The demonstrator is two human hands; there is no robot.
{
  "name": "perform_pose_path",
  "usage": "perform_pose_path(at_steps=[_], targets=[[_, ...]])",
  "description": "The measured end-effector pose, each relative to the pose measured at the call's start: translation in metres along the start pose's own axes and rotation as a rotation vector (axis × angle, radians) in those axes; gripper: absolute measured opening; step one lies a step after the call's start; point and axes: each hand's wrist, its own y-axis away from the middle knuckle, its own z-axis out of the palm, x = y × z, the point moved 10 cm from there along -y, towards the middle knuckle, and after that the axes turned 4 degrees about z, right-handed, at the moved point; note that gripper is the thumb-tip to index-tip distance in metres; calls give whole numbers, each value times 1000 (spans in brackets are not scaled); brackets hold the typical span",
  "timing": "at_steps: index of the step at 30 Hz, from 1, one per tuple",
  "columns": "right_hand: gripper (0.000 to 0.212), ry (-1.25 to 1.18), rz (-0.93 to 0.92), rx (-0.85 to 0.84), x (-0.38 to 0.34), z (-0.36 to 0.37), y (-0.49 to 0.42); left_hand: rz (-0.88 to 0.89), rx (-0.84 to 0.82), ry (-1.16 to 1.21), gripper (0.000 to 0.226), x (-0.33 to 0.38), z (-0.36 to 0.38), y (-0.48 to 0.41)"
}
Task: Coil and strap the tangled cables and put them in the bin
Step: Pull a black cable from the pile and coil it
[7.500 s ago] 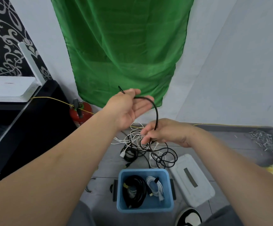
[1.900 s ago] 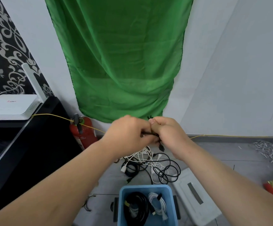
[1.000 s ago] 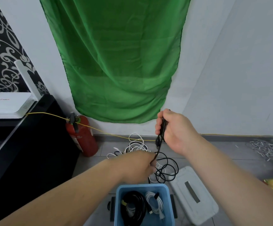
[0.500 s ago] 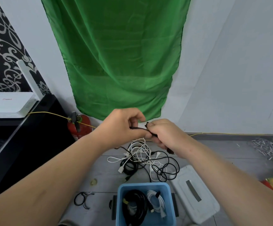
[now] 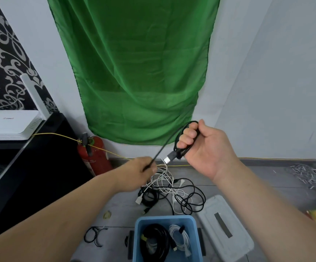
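Observation:
My right hand [image 5: 203,146] is raised and closed around several loops of a thin black cable [image 5: 167,143]; its USB plug [image 5: 169,159] hangs below my fingers. The cable runs taut down to my left hand [image 5: 139,173], which pinches it lower down. A tangle of black and white cables [image 5: 170,191] lies on the grey floor below my hands. The blue bin [image 5: 137,235] stands at the bottom centre and holds a coiled black cable [image 5: 156,241] and a coiled white cable [image 5: 179,238].
The bin's white lid [image 5: 227,227] lies to the right of the bin. A red fire extinguisher [image 5: 94,157] stands by the wall under a green cloth. Black straps [image 5: 92,236] lie on the floor at left. A black cabinet [image 5: 30,167] carries a white router [image 5: 9,124].
My hands were together at chest height. Now my right hand has risen with the loops, and my left hand has slid down along the cable, pulling it taut.

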Motion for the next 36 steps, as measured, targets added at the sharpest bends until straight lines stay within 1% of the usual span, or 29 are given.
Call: perform_pose_path(at_steps=[3,6,7,8,10,11,12,13,15,17,18,19,20,21,22,24,26,28,29,30,32,34,36], targets=[[34,-53,-97,156,-10,-23,-6,84,-140,-168,16,27,39,3],[35,68,-168,238,-15,-33,-7,164,-173,-199,25,54,59,7],[35,165,-203,258,-18,-36,-8,176,-163,-166,25,60,59,7],[35,328,-253,283,-24,-38,-7,184,-147,-121,23,66,55,6],[34,760,-373,331,-35,-35,0,187,-109,-12,8,74,40,3],[34,927,-423,334,-37,-30,3,206,-90,11,8,79,32,3],[33,1005,-449,330,-38,-27,5,240,-78,-10,17,84,26,5],[32,1030,-462,326,-38,-26,6,277,-78,-79,20,89,25,6],[31,1155,-481,330,-36,-24,5,342,-73,-220,13,100,28,11],[31,1404,-442,285,-26,-19,1,419,26,-262,12,114,20,14],[32,1482,-407,255,-19,-18,-1,455,101,-253,13,121,8,14],[35,1492,-363,232,-14,-20,-2,479,195,-217,10,122,-9,15],[38,1447,-315,212,-10,-20,-2,472,296,-150,4,117,-29,15],[41,1393,-263,201,-6,-21,-2,431,393,-66,5,107,-48,15],[43,1343,-215,188,-2,-19,-1,374,466,2,13,94,-63,16],[46,1288,-142,130,7,-13,0,331,518,91,16,80,-78,17],[46,1196,-62,46,21,-7,1,392,536,55,10,86,-85,21],[44,965,57,-22,34,-3,2,416,573,46,7,82,-90,22],[43,826,113,-51,40,1,3,391,563,98,3,74,-91,20],[41,691,157,-81,43,6,5,350,538,163,4,66,-89,17],[36,447,190,-135,44,20,8,249,479,261,16,50,-74,10],[34,240,151,-166,34,29,9,117,359,296,19,35,-48,2],[35,100,89,-140,21,27,6,-6,188,248,18,16,-15,-2]])
